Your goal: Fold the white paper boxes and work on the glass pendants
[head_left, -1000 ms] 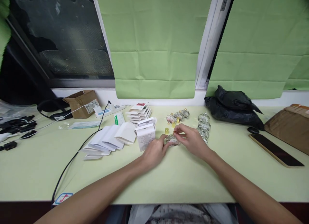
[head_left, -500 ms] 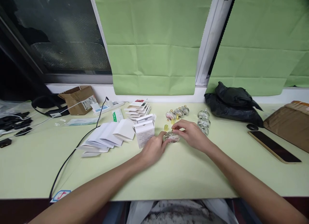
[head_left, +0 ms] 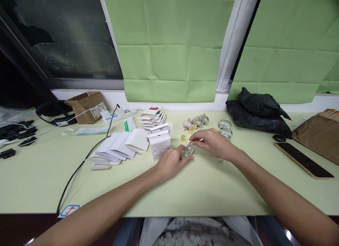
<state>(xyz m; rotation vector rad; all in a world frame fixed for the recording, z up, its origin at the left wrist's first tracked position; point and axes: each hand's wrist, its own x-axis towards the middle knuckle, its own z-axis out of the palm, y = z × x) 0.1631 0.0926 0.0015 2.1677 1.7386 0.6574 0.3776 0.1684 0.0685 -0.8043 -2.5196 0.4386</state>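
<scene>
A small round glass perfume bottle [head_left: 189,150] with a gold neck stands tilted on the table between my hands. My left hand [head_left: 171,163] grips its body from the left, fingers behind and thumb in front. At the neck, my right hand [head_left: 212,143] pinches the gold top; the fingers partly hide it. Beyond them are a yellow cap [head_left: 183,138] and a few more small yellow pieces [head_left: 190,132]. Similar bottles [head_left: 188,124] stand in a row behind. More glass bottles [head_left: 224,123] with clear stoppers are at the right, partly covered by my right hand.
An upright white box [head_left: 160,145] stands left of my left hand, near folded white cartons [head_left: 116,147] and stacked cards [head_left: 152,115]. A black cable [head_left: 79,165] crosses the left side. On the right lie a black plastic bag [head_left: 258,112], a phone [head_left: 303,160] and a cardboard package [head_left: 319,133].
The bottle has turned and tilted in my left hand, whose thumb now reaches in front of it. My right fingers stay at its top. A small clear piece now shows below my right wrist.
</scene>
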